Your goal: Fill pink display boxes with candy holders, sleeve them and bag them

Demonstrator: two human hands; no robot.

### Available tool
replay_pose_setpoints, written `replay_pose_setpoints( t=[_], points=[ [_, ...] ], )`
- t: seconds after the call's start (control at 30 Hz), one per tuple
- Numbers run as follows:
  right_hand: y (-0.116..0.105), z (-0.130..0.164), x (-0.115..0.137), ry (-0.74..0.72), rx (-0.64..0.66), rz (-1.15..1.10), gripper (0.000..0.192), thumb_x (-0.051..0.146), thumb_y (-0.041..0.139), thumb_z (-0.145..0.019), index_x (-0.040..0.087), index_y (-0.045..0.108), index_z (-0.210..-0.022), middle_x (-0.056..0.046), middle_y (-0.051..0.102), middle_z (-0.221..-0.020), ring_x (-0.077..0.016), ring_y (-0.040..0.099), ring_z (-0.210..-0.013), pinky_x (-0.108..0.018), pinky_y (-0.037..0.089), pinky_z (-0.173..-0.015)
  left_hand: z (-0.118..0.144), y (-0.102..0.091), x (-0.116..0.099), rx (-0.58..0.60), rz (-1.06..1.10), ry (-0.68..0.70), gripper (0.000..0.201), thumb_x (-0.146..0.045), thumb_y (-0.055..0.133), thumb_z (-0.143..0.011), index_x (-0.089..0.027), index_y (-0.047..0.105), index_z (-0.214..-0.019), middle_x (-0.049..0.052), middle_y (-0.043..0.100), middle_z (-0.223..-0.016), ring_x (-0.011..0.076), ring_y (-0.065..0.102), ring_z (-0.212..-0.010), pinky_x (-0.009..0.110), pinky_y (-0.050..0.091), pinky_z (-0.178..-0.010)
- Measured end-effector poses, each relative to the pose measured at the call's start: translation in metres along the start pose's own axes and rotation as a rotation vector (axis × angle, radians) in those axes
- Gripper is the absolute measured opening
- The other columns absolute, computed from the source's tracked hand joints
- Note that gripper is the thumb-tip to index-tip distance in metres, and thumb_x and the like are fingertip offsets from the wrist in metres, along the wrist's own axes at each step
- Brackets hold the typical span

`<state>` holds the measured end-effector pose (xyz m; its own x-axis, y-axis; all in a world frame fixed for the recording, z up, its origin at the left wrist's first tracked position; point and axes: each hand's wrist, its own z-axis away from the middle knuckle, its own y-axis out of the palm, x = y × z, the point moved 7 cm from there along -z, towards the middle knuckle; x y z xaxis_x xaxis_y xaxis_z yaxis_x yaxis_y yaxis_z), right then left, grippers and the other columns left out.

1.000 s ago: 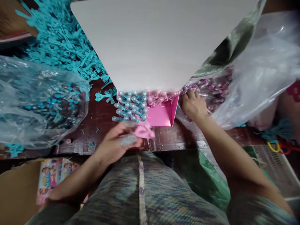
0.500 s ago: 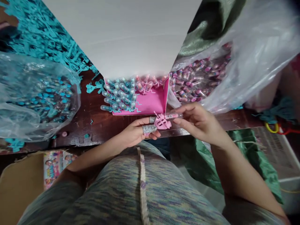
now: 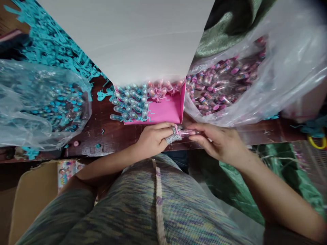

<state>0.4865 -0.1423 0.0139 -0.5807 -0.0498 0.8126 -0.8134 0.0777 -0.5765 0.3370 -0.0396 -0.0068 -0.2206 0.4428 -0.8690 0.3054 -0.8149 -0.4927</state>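
The person wears a knitted top (image 3: 204,200), speckled in green, blue, purple and yellowish tones. A pale strip (image 3: 160,224) with purple buttons (image 3: 159,201) runs down the front. Rough grey wrapping (image 3: 173,139) covers fingers of the left hand (image 3: 151,137).

That tube (image 3: 189,133) you're holding looks like clear, glossy plastic, and your grey finger wrap (image 3: 173,139) comes off rough and matt. The white panel (image 3: 143,37) top centre is smooth, matt card, while the pink box (image 3: 167,110) below it has a slight sheen. You've got shiny, crinkly see-through plastic on the left bag (image 3: 15,112), cloudier stuff on the right bag (image 3: 288,71), a scuffed, semi-gloss brown tabletop (image 3: 122,136), and your top (image 3: 199,207) is fine-ribbed knit cloth.
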Motion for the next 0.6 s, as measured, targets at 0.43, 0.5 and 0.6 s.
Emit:
replay_pose_setpoints(
  t=[0.43, 0.5, 0.6],
  points=[
    [-0.022, -0.033, -0.135, 0.432, 0.172, 0.669, 0.032, 0.040, 0.056, -0.102, 0.022, 0.081, -0.111, -0.017, 0.071, -0.127, -0.0379, 0.063, -0.124, -0.051, 0.055, -0.099, -0.013, -0.005, 0.020, -0.091, 0.328, -0.194, 0.021, -0.036, 0.075, -0.094, -0.017, 0.070, -0.090, 0.002, 0.066, -0.085, 0.0152, 0.062, -0.082, 0.027, 0.051, -0.077],
    [-0.011, -0.038, -0.147, 0.422, 0.284, 0.741, 0.031, 0.038, 0.055, -0.101, 0.021, 0.080, -0.109, -0.019, 0.069, -0.128, -0.0398, 0.059, -0.126, -0.051, 0.056, -0.094, -0.008, -0.001, 0.027, -0.100, 0.456, -0.278, 0.023, -0.037, 0.080, -0.090, -0.017, 0.070, -0.096, 0.003, 0.069, -0.090, 0.0160, 0.065, -0.086, 0.028, 0.053, -0.081],
    [-0.003, -0.037, -0.155, 0.409, 0.324, 0.809, 0.036, 0.037, 0.050, -0.102, 0.016, 0.077, -0.115, -0.022, 0.065, -0.134, -0.0439, 0.057, -0.126, -0.054, 0.056, -0.092, 0.000, -0.005, 0.034, -0.128, 0.547, -0.356, 0.026, -0.039, 0.082, -0.086, -0.017, 0.072, -0.095, 0.003, 0.073, -0.093, 0.0161, 0.066, -0.087, 0.031, 0.054, -0.086]
  ],
)
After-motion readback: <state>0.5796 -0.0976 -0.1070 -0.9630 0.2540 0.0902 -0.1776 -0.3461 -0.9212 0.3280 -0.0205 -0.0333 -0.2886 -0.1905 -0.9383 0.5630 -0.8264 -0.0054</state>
